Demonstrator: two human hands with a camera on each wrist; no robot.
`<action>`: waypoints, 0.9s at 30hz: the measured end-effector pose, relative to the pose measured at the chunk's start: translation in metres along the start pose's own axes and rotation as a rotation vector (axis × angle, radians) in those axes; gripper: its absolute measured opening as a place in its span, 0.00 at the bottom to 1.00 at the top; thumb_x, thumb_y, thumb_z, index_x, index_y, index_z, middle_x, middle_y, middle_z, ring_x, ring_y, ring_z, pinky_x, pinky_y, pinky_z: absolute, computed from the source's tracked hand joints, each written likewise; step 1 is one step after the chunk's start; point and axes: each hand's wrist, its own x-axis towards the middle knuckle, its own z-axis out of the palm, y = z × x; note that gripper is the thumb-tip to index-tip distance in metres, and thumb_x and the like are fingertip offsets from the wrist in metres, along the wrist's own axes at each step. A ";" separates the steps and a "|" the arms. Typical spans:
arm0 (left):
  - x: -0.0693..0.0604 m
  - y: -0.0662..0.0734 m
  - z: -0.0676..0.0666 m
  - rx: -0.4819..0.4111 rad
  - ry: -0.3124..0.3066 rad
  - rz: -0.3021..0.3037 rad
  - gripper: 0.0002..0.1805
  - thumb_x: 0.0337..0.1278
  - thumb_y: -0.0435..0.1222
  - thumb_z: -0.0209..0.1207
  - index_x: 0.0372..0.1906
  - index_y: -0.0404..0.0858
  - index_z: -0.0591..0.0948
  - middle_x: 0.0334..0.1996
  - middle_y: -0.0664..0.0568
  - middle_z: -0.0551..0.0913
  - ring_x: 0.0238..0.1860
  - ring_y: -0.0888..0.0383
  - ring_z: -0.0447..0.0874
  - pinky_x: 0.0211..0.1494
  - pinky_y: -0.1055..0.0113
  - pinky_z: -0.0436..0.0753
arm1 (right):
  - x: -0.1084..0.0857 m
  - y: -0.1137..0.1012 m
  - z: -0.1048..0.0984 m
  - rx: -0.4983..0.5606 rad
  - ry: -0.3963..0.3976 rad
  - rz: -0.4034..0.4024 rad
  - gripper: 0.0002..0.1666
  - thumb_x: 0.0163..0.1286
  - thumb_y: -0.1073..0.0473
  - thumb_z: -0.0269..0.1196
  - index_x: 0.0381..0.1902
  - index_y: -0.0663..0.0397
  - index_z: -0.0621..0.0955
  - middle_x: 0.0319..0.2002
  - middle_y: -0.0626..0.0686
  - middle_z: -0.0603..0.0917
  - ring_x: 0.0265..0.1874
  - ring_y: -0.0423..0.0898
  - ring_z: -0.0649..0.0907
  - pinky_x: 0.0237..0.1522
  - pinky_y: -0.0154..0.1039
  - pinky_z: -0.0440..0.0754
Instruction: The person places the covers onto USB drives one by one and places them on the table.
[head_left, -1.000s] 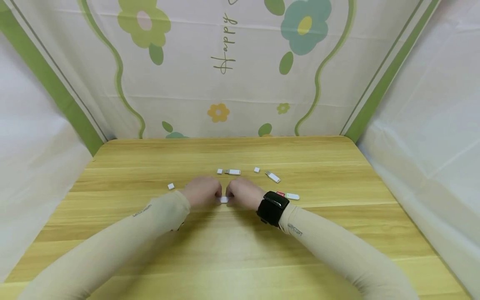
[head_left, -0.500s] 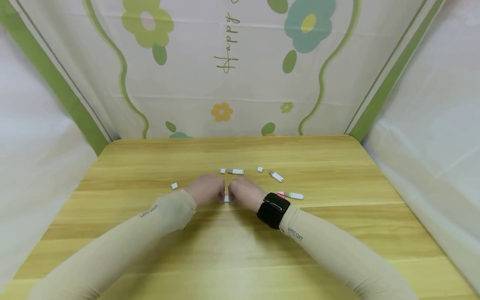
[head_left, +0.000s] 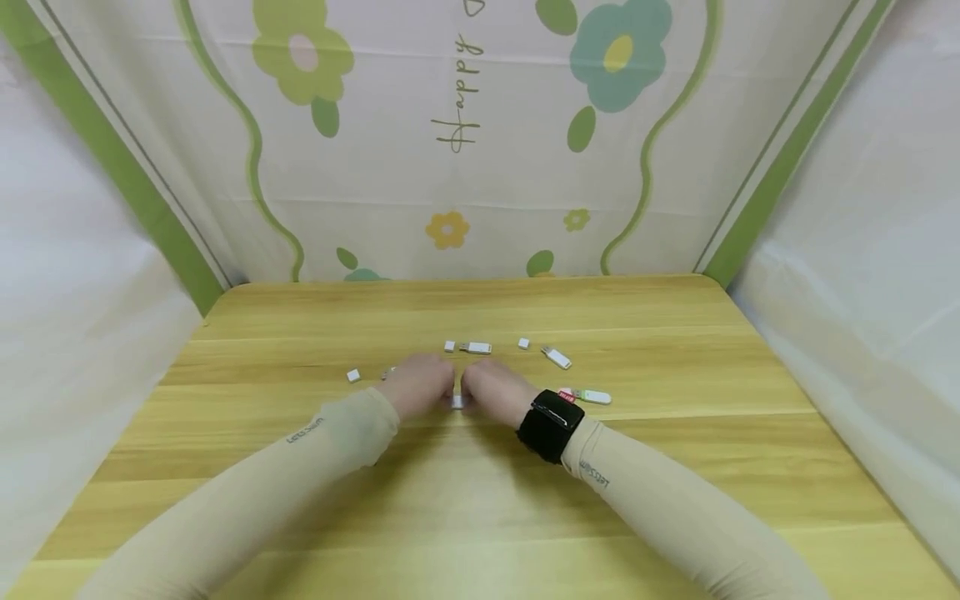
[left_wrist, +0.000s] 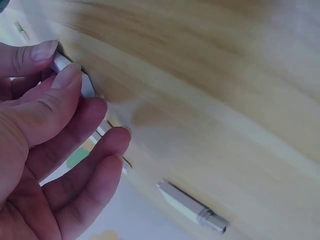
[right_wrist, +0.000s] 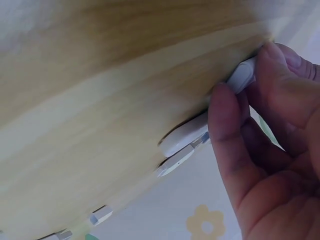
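Observation:
At the middle of the table, my left hand (head_left: pixel 422 385) and right hand (head_left: pixel 495 392) meet fingertip to fingertip over a small white USB stick (head_left: pixel 457 402). Thumb and finger of the left hand pinch it in the left wrist view, where its white casing (left_wrist: pixel 86 86) shows. From the other end, the right hand's thumb and finger grip it, and a white end (right_wrist: pixel 242 76) sticks out in the right wrist view. Fingers cover most of the stick, so whether its cap is on cannot be seen. Another USB stick (left_wrist: pixel 187 204) lies beside the left hand.
Behind the hands lie a USB stick (head_left: pixel 477 347) with a white cap (head_left: pixel 449 346), and a slanted stick (head_left: pixel 557 357) with its cap (head_left: pixel 523 342). A cap (head_left: pixel 353 376) lies to the left. At right is a white-green stick (head_left: pixel 595 397) near a red tag (head_left: pixel 567 397).
The hands have drawn slightly closer together, and less of the white USB stick shows between them. The head view has shifted a little. The loose sticks and caps lie as before.

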 end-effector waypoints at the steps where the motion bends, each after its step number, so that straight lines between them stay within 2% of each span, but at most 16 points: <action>1: -0.001 -0.002 0.001 -0.021 0.000 -0.002 0.03 0.51 0.30 0.70 0.32 0.38 0.88 0.30 0.54 0.86 0.32 0.60 0.81 0.40 0.65 0.82 | 0.001 0.000 0.000 -0.004 -0.010 -0.003 0.04 0.57 0.67 0.71 0.24 0.57 0.86 0.25 0.49 0.84 0.25 0.41 0.76 0.31 0.35 0.77; 5: -0.005 -0.010 0.002 -0.087 0.003 -0.003 0.02 0.50 0.33 0.71 0.31 0.40 0.90 0.28 0.56 0.87 0.28 0.64 0.77 0.37 0.67 0.81 | 0.005 -0.001 -0.001 -0.015 -0.053 -0.009 0.03 0.59 0.66 0.71 0.26 0.56 0.88 0.25 0.48 0.85 0.25 0.39 0.75 0.31 0.33 0.76; 9: -0.005 -0.012 0.003 -0.082 0.018 0.030 0.02 0.51 0.33 0.71 0.31 0.42 0.91 0.28 0.58 0.87 0.26 0.66 0.74 0.35 0.68 0.80 | 0.005 -0.002 -0.004 -0.015 -0.074 -0.012 0.03 0.59 0.67 0.72 0.26 0.57 0.88 0.25 0.48 0.85 0.24 0.40 0.75 0.30 0.34 0.76; 14: -0.005 -0.014 -0.002 -0.116 -0.013 0.058 0.05 0.53 0.32 0.71 0.36 0.38 0.90 0.33 0.53 0.88 0.33 0.61 0.82 0.41 0.64 0.83 | 0.007 0.000 -0.011 -0.042 -0.146 -0.003 0.08 0.62 0.62 0.71 0.25 0.57 0.86 0.20 0.44 0.79 0.20 0.37 0.70 0.24 0.30 0.70; 18: -0.005 -0.022 -0.012 -0.132 -0.036 0.006 0.11 0.56 0.38 0.69 0.43 0.37 0.88 0.34 0.53 0.87 0.34 0.60 0.83 0.42 0.63 0.83 | 0.012 0.002 -0.025 -0.088 -0.162 0.010 0.13 0.65 0.58 0.70 0.23 0.58 0.83 0.19 0.45 0.73 0.18 0.38 0.68 0.22 0.32 0.67; 21: -0.005 -0.027 -0.024 -0.103 -0.023 -0.041 0.13 0.57 0.38 0.69 0.45 0.37 0.88 0.33 0.54 0.86 0.34 0.59 0.82 0.41 0.61 0.82 | 0.016 0.004 -0.035 -0.148 -0.145 0.037 0.10 0.64 0.59 0.70 0.26 0.58 0.85 0.23 0.47 0.79 0.22 0.39 0.73 0.26 0.34 0.73; 25: -0.001 -0.032 -0.033 -0.088 -0.032 -0.039 0.13 0.56 0.36 0.70 0.46 0.36 0.87 0.38 0.49 0.86 0.39 0.54 0.83 0.46 0.57 0.82 | 0.017 0.010 -0.039 -0.181 -0.147 0.074 0.08 0.65 0.59 0.69 0.28 0.57 0.86 0.25 0.47 0.82 0.22 0.40 0.75 0.28 0.34 0.76; 27: 0.002 -0.033 -0.033 -0.103 -0.052 -0.024 0.14 0.58 0.35 0.68 0.48 0.36 0.86 0.42 0.47 0.86 0.44 0.52 0.83 0.50 0.56 0.81 | 0.017 0.013 -0.037 -0.158 -0.146 0.087 0.10 0.65 0.59 0.69 0.25 0.56 0.84 0.22 0.46 0.78 0.20 0.39 0.72 0.24 0.33 0.72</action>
